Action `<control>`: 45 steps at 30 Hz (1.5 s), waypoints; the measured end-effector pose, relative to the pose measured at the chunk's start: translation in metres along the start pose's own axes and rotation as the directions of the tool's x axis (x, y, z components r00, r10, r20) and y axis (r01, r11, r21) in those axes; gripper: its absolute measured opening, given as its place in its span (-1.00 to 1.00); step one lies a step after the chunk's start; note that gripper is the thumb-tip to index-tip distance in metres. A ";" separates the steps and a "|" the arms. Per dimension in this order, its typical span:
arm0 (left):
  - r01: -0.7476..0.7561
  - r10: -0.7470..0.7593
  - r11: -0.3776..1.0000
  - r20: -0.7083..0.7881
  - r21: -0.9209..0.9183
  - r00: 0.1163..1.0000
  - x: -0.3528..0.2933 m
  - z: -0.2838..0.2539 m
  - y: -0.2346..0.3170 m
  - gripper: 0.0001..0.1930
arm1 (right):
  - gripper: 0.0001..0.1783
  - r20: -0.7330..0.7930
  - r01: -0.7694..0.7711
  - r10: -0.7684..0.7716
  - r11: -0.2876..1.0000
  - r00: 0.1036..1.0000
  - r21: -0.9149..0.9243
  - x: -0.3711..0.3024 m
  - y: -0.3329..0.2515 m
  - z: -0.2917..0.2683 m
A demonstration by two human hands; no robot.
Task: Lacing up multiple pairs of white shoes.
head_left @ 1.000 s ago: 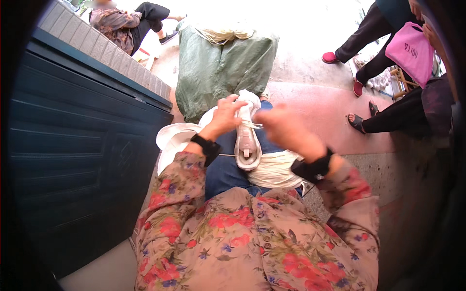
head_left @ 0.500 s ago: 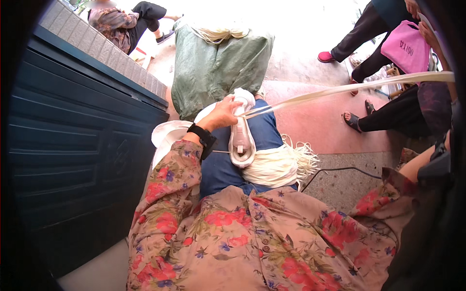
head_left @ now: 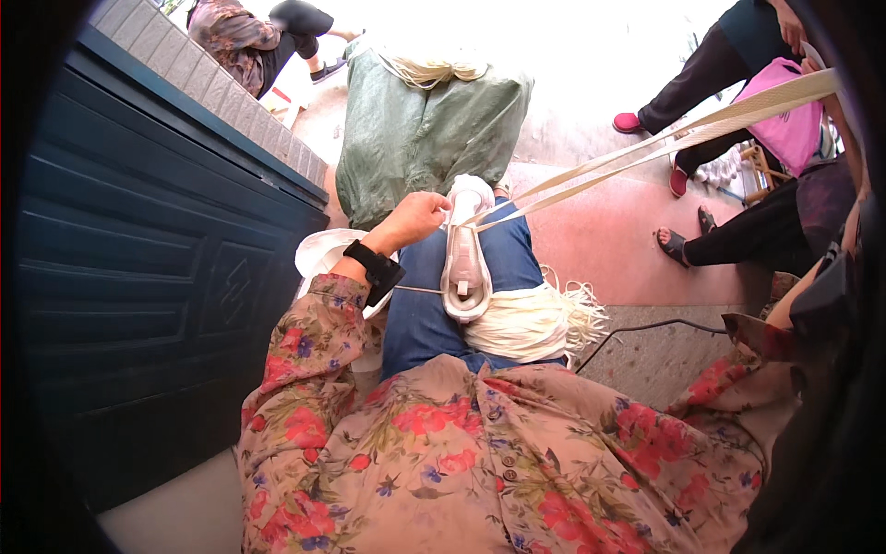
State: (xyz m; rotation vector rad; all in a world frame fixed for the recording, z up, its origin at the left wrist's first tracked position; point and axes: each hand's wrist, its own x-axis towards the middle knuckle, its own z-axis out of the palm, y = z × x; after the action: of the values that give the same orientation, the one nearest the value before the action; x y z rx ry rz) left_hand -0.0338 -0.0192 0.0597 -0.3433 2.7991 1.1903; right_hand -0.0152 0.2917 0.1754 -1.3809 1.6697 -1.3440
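Observation:
A white shoe (head_left: pixel 466 268) lies lengthwise on my lap, its opening facing up. My left hand (head_left: pixel 420 220), closed with fingertips pinched together, is at the shoe's left edge near the lacing. What it pinches, if anything, is too small to make out. Two strands of a long flat cream shoelace (head_left: pixel 637 162) run taut from the shoe up to the right rim. My right forearm (head_left: pixel 801 294) reaches up along that rim, and my right hand is lost in the dark edge. On my right thigh rests a bundle of cream laces (head_left: pixel 531 319).
A large green sack (head_left: pixel 429 138) with laces on top stands ahead. More white shoes (head_left: pixel 323 247) are by my left knee. A dark blue panelled door (head_left: pixel 166 277) borders the left. Other people sit or stand far left and right. A black cable (head_left: pixel 646 326) crosses the floor.
My left hand has shifted from on top of the shoe to its left edge. The lace's far end has risen along the right rim, and its two strands have spread apart.

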 end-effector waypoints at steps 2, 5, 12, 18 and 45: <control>-0.034 0.036 0.996 -0.021 0.080 0.999 0.001 0.003 -0.001 -0.75 | -0.80 0.017 0.013 -0.012 1.000 1.000 -0.009 0.000 -0.003 0.006; -0.046 0.054 0.991 -0.064 0.124 0.996 0.007 0.011 0.008 -0.77 | -0.79 0.015 0.037 -0.036 0.999 0.999 -0.020 0.008 -0.014 0.004; -0.024 0.178 0.929 0.391 -0.369 0.903 0.020 -0.002 0.069 -0.74 | -0.76 -0.043 0.083 -0.083 0.997 0.996 -0.005 0.036 -0.032 -0.003; -0.231 0.406 0.778 0.188 -0.584 0.894 -0.012 -0.088 0.076 -0.78 | -0.74 -0.454 0.163 -0.140 0.987 0.880 0.011 0.060 -0.065 -0.122; 0.263 -0.226 0.752 0.138 -0.605 0.964 -0.054 0.029 -0.015 -0.77 | -0.91 -0.262 -0.223 0.121 0.887 0.958 -0.405 0.079 0.187 0.013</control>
State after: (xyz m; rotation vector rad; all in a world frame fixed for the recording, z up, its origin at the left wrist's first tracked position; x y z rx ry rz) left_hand 0.0216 0.0014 0.0379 -0.6787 2.1326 1.9782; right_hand -0.0931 0.2049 0.0089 -1.3003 2.2979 -1.1025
